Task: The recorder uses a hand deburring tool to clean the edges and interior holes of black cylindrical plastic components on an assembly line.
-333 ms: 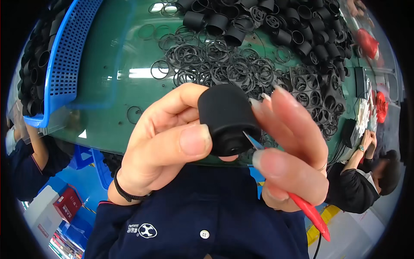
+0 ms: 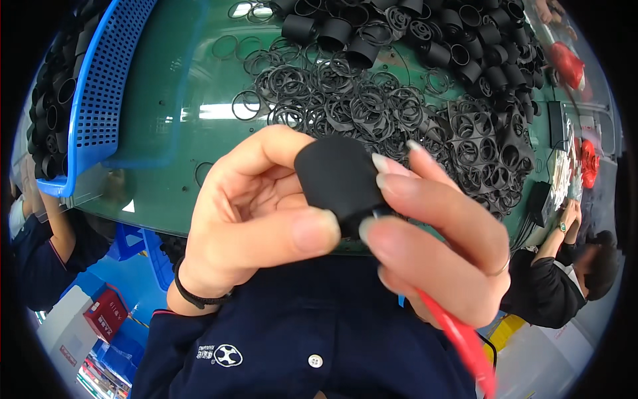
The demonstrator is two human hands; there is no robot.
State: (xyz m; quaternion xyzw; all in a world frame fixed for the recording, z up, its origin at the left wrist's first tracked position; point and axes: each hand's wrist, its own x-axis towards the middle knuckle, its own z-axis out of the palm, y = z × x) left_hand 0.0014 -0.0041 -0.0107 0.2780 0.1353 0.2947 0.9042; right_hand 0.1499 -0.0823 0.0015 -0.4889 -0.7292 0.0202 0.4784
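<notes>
My left hand [image 2: 249,219] is closed around a black, matte cylindrical part [image 2: 337,176], thumb on its lower side and forefinger over the top. The part is tilted, its narrower stepped end downward. In my right hand [image 2: 445,243] is a slim knife with a red handle [image 2: 465,342], pinched between thumb and fingers. The handle sticks out below the palm. Its blade tip is mostly hidden behind my right thumb, close to the lower end of the part. My right fingertips lie against the part's right side.
Loose black rings [image 2: 359,96] are heaped on the green table [image 2: 173,126] beyond my hands. Black cylindrical parts [image 2: 458,46] are piled at the far right, above perforated black sheets [image 2: 475,139]. A blue basket [image 2: 103,86] stands at left. Co-workers sit at both sides.
The part has tilted and shifted slightly left in my left hand. My right thumb and the knife have moved left along its lower end, and the blade is now mostly hidden.
</notes>
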